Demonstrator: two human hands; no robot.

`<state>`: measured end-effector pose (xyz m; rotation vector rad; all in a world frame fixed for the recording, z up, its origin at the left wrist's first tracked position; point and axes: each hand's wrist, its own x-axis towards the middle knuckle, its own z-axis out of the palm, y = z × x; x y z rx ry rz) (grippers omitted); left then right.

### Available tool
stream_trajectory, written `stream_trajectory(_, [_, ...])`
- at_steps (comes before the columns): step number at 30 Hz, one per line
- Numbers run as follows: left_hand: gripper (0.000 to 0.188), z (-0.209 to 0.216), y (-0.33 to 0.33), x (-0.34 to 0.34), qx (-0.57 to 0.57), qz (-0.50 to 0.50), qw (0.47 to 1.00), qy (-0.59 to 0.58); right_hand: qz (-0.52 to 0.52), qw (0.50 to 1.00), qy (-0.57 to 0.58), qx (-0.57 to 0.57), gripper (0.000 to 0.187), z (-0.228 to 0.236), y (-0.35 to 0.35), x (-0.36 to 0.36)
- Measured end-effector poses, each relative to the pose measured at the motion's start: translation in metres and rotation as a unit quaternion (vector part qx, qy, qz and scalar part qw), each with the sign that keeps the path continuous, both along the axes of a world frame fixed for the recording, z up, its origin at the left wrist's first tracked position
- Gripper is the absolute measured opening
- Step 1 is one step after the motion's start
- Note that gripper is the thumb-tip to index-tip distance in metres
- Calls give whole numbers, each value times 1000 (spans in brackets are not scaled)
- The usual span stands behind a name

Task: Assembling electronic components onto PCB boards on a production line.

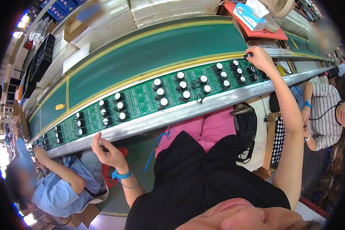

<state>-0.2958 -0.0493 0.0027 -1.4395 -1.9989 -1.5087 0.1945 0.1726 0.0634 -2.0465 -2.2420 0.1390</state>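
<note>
A long row of green circuit boards [136, 94] runs along the line in front of me. Round black components with white tops and black leads [164, 102] stand on them in small groups. At the far right end of the row, my right hand [260, 60] pinches a small black part [248, 56] above the boards' far edge. Its exact shape is partly hidden by the fingers. My left hand [110, 154] hovers by the near metal rail [142, 124], fingers apart and holding nothing. A blue wrist strap [121, 176] circles that wrist.
Beyond the boards lies a green belt [157, 46] with yellow edging. A tissue box [250, 17] sits on a red board at the back right. To my right stands a carton of round parts [276, 142]. Co-workers sit at left [63, 188] and right [322, 115].
</note>
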Motion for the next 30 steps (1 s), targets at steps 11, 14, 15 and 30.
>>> stream_trajectory(11, [21, -7, 6, 0, -15, -16, 1000, 10, 2, 999, 1, -43, 22, -14, 7, 10])
stream_trajectory(14, [22, -7, 6, 0, -13, -23, 999, 18, 1, 999, -9, -53, 22, -11, 9, 7])
stream_trajectory(15, [22, -8, 6, 1, -12, -28, 999, 24, 0, 998, -15, -59, 22, -13, 10, 8])
stream_trajectory(30, [22, -11, 3, 7, -10, -51, 999, 15, 10, 992, 30, -125, 24, -14, 29, 21])
